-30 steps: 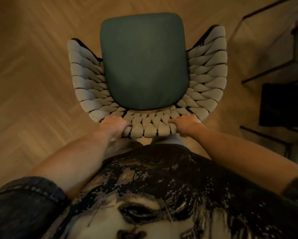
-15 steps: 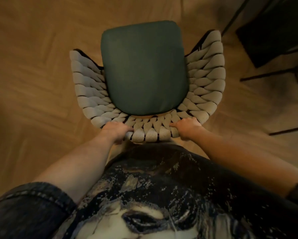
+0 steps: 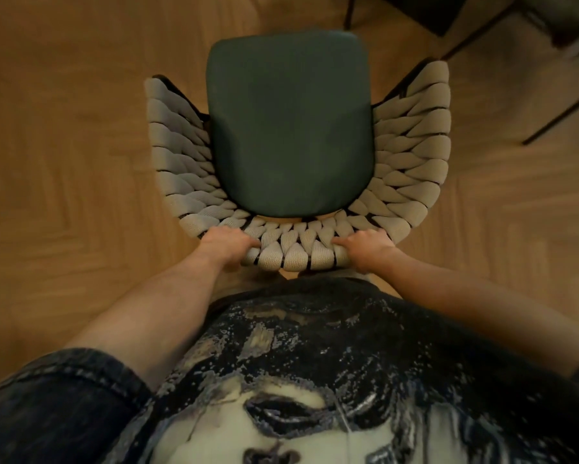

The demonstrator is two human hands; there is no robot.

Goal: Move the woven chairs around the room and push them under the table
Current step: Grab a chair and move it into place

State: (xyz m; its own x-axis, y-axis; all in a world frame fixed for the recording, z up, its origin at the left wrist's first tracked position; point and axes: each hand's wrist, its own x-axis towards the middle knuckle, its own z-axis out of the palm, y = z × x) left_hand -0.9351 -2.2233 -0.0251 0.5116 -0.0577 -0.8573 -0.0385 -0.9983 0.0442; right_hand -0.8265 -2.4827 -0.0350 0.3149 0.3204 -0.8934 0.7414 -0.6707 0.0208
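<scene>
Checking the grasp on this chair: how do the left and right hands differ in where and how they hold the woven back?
The left hand holds the woven chair left of centre, its back facing up. The right hand holds right of centre, its thumb pointing inward along the weave. Both curl over the top edge.

Wooden herringbone floor (image 3: 63, 162), woven chair (image 3: 415, 155) standing on it, dark thin furniture legs (image 3: 562, 115) upper right

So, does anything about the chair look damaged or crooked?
Nothing stands out. The chair looks whole, its weave even and its cushion centred. Left hand and right hand grip its back rim.
</scene>
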